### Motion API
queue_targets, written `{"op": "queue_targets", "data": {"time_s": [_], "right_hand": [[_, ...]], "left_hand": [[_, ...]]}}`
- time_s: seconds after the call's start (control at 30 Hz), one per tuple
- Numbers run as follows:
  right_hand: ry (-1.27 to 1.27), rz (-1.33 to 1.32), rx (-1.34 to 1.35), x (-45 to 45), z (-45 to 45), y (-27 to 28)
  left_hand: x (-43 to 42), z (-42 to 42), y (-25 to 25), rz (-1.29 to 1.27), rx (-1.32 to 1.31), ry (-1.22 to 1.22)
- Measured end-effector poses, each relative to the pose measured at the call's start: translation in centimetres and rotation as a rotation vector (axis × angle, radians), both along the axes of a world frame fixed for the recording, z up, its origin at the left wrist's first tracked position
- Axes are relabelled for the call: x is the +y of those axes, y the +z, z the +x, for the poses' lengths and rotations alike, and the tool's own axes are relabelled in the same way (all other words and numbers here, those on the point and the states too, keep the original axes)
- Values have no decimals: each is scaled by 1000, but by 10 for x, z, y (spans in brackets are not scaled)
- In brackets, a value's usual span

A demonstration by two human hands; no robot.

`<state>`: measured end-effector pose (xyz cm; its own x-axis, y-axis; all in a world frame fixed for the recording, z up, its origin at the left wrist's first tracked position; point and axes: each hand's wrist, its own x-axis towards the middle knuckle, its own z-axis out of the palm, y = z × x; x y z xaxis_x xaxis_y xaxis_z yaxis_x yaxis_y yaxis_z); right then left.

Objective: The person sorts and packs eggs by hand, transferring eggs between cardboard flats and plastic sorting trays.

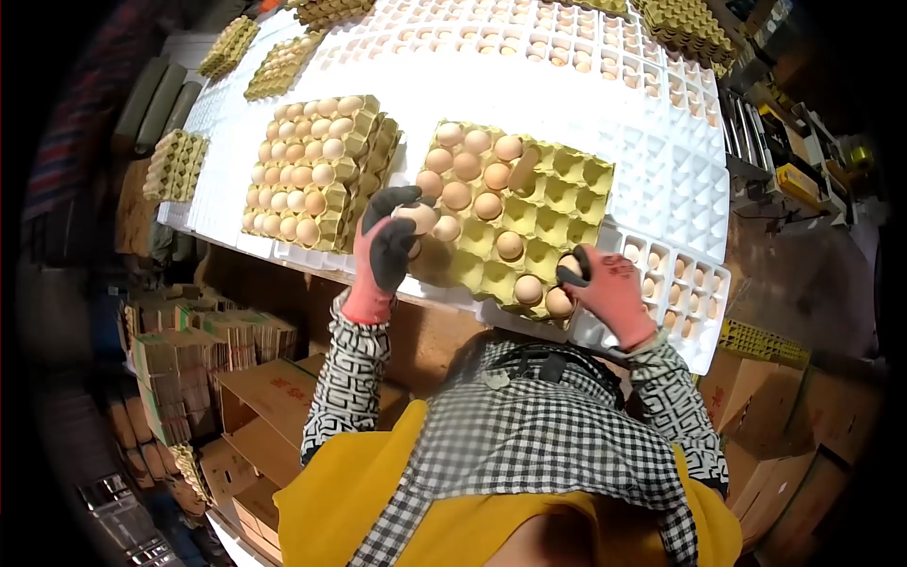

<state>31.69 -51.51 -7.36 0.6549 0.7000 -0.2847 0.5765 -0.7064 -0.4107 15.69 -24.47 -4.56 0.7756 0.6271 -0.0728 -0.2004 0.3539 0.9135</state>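
Observation:
Both my hands wear pink gloves with dark grey palms. My left hand (385, 241) is closed around a brown egg (419, 218) over the left side of a yellow-green egg tray (576, 175). Near the tray's front right corner, my right hand (607, 286) has its fingers curled on another egg (569, 266). Eggs fill much of the tray's left side, such as this egg (466, 166). A few sit near the front, among them one egg (528, 289). Several cups on the right hold none. A brown oblong piece (523, 168) lies at the back of the tray.
To the left stands a stack of trays full of eggs (312, 161). White plastic trays (680, 317) with eggs line the right side and back of the white table. More egg-tray stacks (685, 33) stand at the edges. Cardboard boxes (269, 397) are below the table.

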Motion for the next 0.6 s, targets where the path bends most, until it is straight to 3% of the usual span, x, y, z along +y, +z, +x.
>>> {"op": "queue_targets", "data": {"time_s": [0.03, 0.07, 0.13, 0.17, 0.2, 0.27, 0.33, 0.4, 0.47, 0.57, 0.6], "right_hand": [[-28, 284, 24, -14, 1, 0], [-166, 404, 527, -27, 11, 7], [-474, 899, 1180, -41, 16, 28], [-439, 1072, 1292, -37, 16, 29], [-381, 1005, 1203, -29, 19, 32], [-203, 597, 877, 4, 20, 38], [69, 108, 231, 56, -8, 50], [312, -8, -317, 94, -25, 0], [276, 92, -270, 104, -28, 2], [71, 216, -140, 73, -23, -1], [18, 259, -39, 54, -18, 1]], "left_hand": [[13, 6, 4, -55, 154, -60], [18, 18, -6, 385, 309, -106], [-6, 48, 33, 1118, 578, -352], [1, 59, 4, 1658, 481, -368], [-2, 73, -5, 1813, 687, -580], [-5, 85, -18, 1972, 634, -631], [-1, 89, -2, 1880, 691, -717], [12, 79, -4, 1722, 456, -548], [16, 73, -5, 1356, 580, -444], [29, 49, -41, 604, 221, -312], [-19, 47, 1, 343, 207, -226]]}}
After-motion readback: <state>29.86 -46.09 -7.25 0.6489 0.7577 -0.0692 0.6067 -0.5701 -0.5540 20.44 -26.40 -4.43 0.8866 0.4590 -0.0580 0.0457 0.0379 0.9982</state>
